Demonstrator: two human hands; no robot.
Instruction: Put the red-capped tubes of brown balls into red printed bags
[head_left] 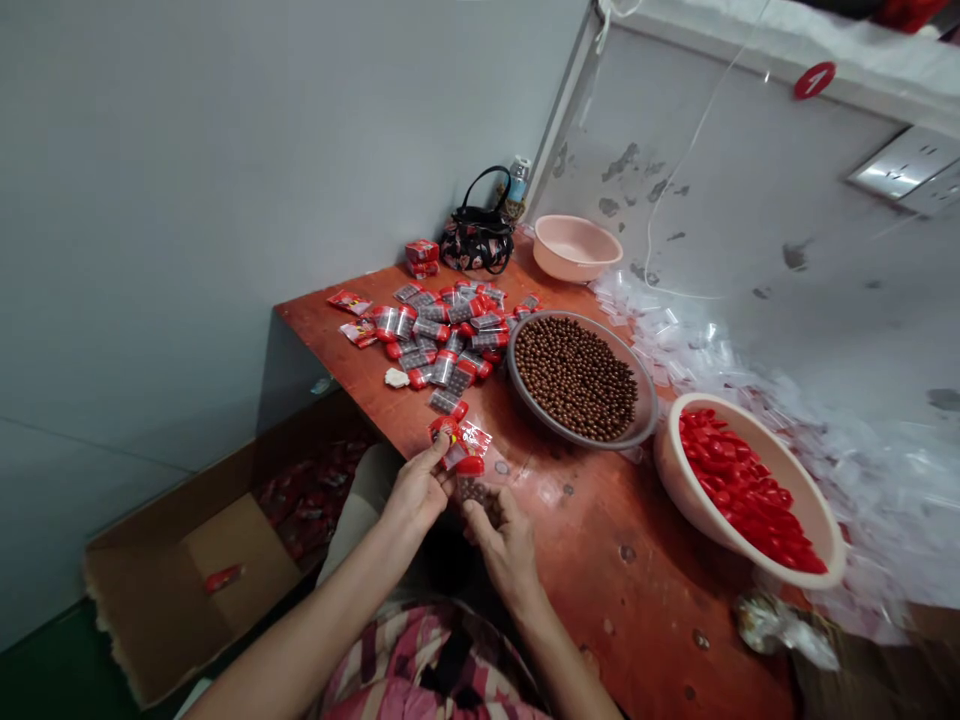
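Observation:
My left hand (421,490) pinches a small red printed packet (474,440) by its edge, just above the table's near edge. My right hand (508,550) is closed round a small clear container (472,487) with a red cap, filled with brown balls. The capped end points up toward the packet and lies close against it; I cannot tell whether it is inside. Just beyond my hands, another filled container (448,403) lies on the table, in front of a heap of similar filled containers (442,365).
A grey basin of brown balls (577,375) and a pink basin of red caps (739,490) stand on the red table (600,580). Clear empty containers (697,340) pile along the wall. Behind are a pink basin (576,245) and a handbag (478,238). A cardboard box (161,590) holds red packets.

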